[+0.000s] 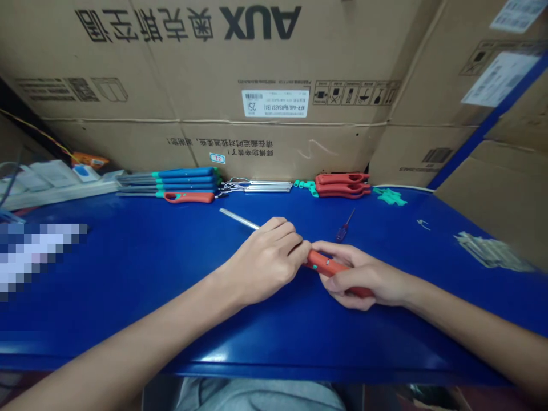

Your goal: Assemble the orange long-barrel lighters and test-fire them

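Between both hands is a long-reach lighter, its red handle (329,266) slanting down to the right. A bare metal tube (238,219) sticks out to the upper left from under my left hand (274,257). That hand is closed around the place where tube and handle come together, hiding the joint. My right hand (363,277) wraps the handle's rear part, thumb on top. A small green piece shows on the handle's side. Behind the hands, a screwdriver (342,230) with a dark purple handle lies on the blue table (171,319).
Finished-looking lighters (188,182) are stacked at the back left. Along the cardboard (274,63) lie metal tubes with wires (269,186), green collars (304,185), red handles (342,185) and green parts (390,196). Flat metallic strips (492,251) sit at right, a power strip (64,191) at left.
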The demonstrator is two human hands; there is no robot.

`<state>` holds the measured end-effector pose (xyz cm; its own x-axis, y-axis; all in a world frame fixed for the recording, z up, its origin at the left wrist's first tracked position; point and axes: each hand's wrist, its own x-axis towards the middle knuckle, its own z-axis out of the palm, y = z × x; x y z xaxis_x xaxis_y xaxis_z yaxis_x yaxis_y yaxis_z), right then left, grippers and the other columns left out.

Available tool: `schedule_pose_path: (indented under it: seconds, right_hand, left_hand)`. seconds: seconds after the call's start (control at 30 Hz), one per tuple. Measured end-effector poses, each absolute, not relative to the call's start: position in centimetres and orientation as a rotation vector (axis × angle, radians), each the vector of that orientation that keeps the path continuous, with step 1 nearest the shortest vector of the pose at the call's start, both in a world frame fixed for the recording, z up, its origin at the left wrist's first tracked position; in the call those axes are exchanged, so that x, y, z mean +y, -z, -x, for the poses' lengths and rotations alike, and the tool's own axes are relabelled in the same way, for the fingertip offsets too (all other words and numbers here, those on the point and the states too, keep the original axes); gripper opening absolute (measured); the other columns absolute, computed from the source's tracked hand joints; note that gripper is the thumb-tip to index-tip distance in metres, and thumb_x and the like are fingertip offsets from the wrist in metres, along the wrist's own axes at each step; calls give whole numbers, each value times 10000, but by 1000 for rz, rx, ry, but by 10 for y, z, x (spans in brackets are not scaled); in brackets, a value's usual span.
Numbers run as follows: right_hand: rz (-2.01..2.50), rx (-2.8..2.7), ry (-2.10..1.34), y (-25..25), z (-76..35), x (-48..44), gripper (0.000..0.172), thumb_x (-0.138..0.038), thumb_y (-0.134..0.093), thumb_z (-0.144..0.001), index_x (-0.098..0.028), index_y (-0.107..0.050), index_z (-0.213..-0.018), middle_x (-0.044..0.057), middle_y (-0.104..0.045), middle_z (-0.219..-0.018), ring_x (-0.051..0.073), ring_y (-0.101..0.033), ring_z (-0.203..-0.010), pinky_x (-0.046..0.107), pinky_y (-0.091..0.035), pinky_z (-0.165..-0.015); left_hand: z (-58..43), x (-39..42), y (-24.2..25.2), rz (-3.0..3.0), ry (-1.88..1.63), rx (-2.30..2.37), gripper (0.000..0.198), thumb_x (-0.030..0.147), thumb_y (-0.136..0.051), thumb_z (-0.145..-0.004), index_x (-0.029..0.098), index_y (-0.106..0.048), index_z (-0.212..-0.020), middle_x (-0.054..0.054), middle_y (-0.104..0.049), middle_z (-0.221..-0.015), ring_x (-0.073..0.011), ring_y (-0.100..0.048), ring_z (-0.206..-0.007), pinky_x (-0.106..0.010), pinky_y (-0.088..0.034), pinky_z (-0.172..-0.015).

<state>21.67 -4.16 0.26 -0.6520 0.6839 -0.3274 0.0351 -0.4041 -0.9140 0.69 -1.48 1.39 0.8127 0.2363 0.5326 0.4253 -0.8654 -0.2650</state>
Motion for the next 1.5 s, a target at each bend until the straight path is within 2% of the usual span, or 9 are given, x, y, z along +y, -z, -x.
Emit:
schedule_pose_path:
  seconds: [0.1,0.2,0.3,0.43,0.73,0.87,0.97,1.17,1.5]
  right_hand:
    - [1019,-1478,-1908,-1,-217,-42,573,-212,-658,-772,-185,-448,-1304,-16,-626,-707,83,-526,-420,156,-371,-311]
    - [1048,-1675,-1483,-2,-217,-44,428,-243,-644,-792,-122,-596,-1201,33,-669,-766,110,-594,-524,241,-523,-466]
    - [1035,-1940,-986,-6,-217,-46,261,-194,-592,-811,-137,-722,-1030,54,-717,-810,139,-638,-631,261,-539,-573]
    - [972,-2076,-629,-8,-219,-47,224,-152,-571,-830,-155,-756,-957,67,-755,-877,177,-692,-747,270,-556,-634]
    - [847,-2165,-142,-5,-219,-49,118,-123,-619,-791,-158,-731,-776,57,-746,-715,159,-678,-585,267,-552,-544]
    - [800,-2188,-16,-5,-220,-50,129,-133,-606,-815,-187,-704,-751,35,-742,-698,146,-675,-568,254,-551,-533]
    - [763,-2162,54,-4,-221,-49,60,-114,-646,-785,-162,-682,-782,43,-737,-714,147,-680,-600,249,-551,-560]
    - [731,-2178,-5,2,-220,-48,87,-99,-667,-816,-147,-638,-882,68,-719,-846,166,-674,-768,293,-553,-725]
    - [878,-2135,-46,9,-216,-54,86,-94,-616,-864,-166,-616,-913,67,-713,-958,163,-662,-854,289,-529,-817]
  left_hand:
    - [-5,-15,-15,2606,701,-495,316,101,-349,-983,103,-643,-868,-97,-653,-762,-198,-575,-768,-351,-463,-727]
    - [-5,-15,-17,2560,718,-477,323,83,-331,-979,99,-635,-871,-107,-646,-767,-209,-568,-786,-348,-460,-711]
    - [-6,-16,-18,2534,708,-475,309,79,-343,-977,92,-634,-873,-108,-641,-763,-215,-567,-800,-346,-459,-708]
    - [-6,-19,-19,2531,645,-469,270,112,-388,-979,89,-637,-876,-117,-644,-792,-220,-566,-802,-350,-456,-692]
    - [-7,-22,-16,2513,604,-437,234,119,-439,-965,83,-647,-864,-112,-629,-769,-217,-557,-789,-334,-442,-671]
    - [-7,-22,-16,2524,601,-433,255,122,-424,-971,80,-648,-856,-113,-624,-768,-221,-553,-787,-335,-440,-668]
    - [-7,-21,-16,2520,589,-462,254,119,-428,-968,81,-652,-854,-109,-625,-769,-222,-547,-784,-336,-435,-671]
    - [-5,-17,-15,2536,573,-518,268,110,-424,-966,87,-652,-826,-96,-613,-738,-217,-535,-759,-331,-404,-639]
    - [-7,-20,-13,2467,538,-571,250,100,-418,-960,89,-647,-860,-85,-608,-710,-217,-524,-733,-334,-369,-619]
